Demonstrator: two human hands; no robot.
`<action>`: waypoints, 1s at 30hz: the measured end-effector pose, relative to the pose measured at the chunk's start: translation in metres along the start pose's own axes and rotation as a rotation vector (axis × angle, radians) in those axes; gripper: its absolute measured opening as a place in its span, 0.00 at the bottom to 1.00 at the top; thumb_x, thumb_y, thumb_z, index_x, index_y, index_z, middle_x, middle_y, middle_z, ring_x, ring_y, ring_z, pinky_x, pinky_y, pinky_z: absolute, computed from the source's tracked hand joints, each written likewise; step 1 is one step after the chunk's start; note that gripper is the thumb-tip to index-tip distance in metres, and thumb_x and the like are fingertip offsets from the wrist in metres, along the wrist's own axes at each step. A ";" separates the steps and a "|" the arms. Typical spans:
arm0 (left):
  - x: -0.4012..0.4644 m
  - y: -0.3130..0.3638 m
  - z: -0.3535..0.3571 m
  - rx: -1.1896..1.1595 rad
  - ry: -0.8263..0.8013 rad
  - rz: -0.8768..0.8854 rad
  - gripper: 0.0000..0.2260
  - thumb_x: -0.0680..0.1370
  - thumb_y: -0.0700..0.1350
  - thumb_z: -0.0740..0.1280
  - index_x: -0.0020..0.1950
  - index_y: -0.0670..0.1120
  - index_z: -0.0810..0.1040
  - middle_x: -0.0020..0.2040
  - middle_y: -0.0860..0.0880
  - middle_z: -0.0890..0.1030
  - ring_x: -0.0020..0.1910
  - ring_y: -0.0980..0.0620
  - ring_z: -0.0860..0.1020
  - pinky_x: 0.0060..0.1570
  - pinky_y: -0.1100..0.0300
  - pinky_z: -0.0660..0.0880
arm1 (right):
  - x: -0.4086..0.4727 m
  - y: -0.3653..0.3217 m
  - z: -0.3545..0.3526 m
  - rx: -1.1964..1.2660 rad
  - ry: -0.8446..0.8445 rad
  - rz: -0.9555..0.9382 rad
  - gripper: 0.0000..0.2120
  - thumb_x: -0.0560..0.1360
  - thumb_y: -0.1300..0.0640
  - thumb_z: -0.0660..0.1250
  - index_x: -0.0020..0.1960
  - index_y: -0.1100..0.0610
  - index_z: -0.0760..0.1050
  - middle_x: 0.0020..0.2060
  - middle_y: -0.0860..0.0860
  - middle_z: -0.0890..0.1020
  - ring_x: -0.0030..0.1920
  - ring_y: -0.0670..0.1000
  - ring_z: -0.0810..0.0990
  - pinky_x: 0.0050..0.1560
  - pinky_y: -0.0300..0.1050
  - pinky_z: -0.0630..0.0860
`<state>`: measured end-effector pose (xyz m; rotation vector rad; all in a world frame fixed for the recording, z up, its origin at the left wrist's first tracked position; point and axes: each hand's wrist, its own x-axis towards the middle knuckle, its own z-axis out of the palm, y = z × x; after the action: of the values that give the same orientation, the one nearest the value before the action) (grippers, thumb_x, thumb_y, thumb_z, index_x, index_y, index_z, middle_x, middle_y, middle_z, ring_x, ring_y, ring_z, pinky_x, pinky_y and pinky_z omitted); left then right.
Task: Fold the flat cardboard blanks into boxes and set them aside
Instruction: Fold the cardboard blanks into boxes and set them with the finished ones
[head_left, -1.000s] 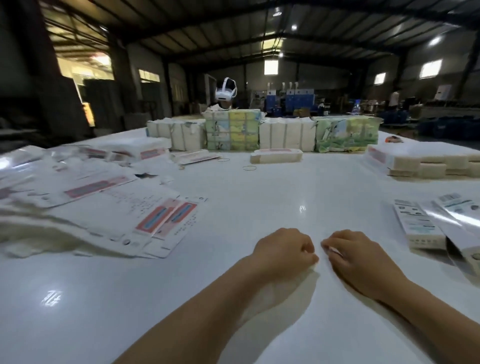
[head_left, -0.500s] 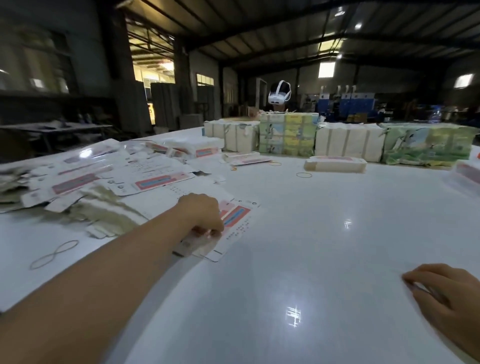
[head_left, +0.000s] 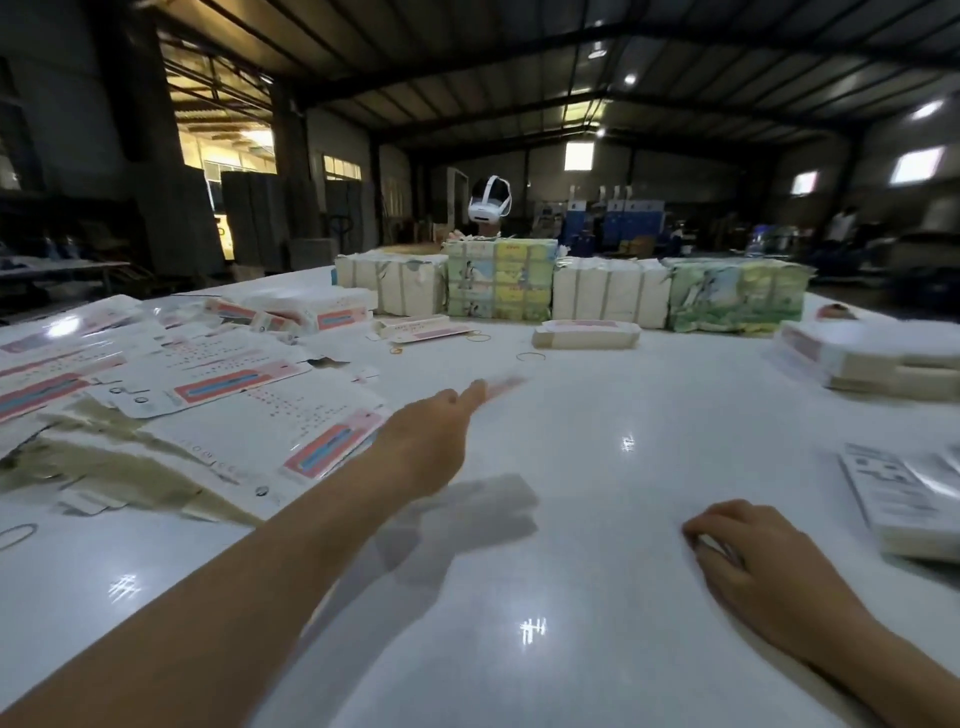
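White glossy table (head_left: 597, 519) is carrying a spread of flat white cardboard blanks with pink-and-blue printed strips (head_left: 234, 415) on its left side. The left hand (head_left: 431, 441) is hovering above the table just right of that spread, its grip pinching one blurred flat blank (head_left: 501, 387) at the fingertips. The right hand (head_left: 753, 556) is resting on the table near the right edge, fingers curled under; whether its grip is holding anything I cannot tell. A stack of pale printed cartons (head_left: 914, 499) is lying just right of it. Bundled stacks of white and green packs (head_left: 571, 291) are lining the far edge.
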<state>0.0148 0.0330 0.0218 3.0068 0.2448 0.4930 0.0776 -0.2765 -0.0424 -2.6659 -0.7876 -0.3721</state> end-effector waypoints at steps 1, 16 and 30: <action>-0.003 0.028 0.006 -0.115 0.009 0.094 0.30 0.78 0.35 0.52 0.76 0.57 0.51 0.70 0.46 0.67 0.62 0.42 0.71 0.62 0.43 0.68 | -0.001 -0.002 -0.002 -0.002 -0.022 0.002 0.12 0.78 0.53 0.61 0.60 0.47 0.78 0.59 0.44 0.76 0.60 0.47 0.71 0.56 0.40 0.66; -0.030 0.143 0.063 -0.028 0.147 0.575 0.42 0.79 0.37 0.58 0.65 0.73 0.30 0.78 0.46 0.52 0.72 0.42 0.60 0.69 0.38 0.58 | -0.007 -0.003 -0.033 1.548 0.142 0.506 0.17 0.78 0.64 0.51 0.51 0.63 0.79 0.46 0.61 0.84 0.42 0.60 0.84 0.38 0.49 0.82; -0.040 0.151 0.056 -0.293 0.200 0.414 0.39 0.68 0.73 0.44 0.75 0.57 0.39 0.65 0.57 0.54 0.63 0.54 0.56 0.69 0.47 0.64 | -0.022 0.008 -0.049 1.904 -0.210 0.334 0.19 0.70 0.54 0.68 0.58 0.62 0.77 0.47 0.59 0.84 0.46 0.56 0.84 0.42 0.49 0.83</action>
<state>0.0174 -0.1254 -0.0274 2.7147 -0.4130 0.7856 0.0574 -0.3121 -0.0075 -0.9348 -0.3031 0.5440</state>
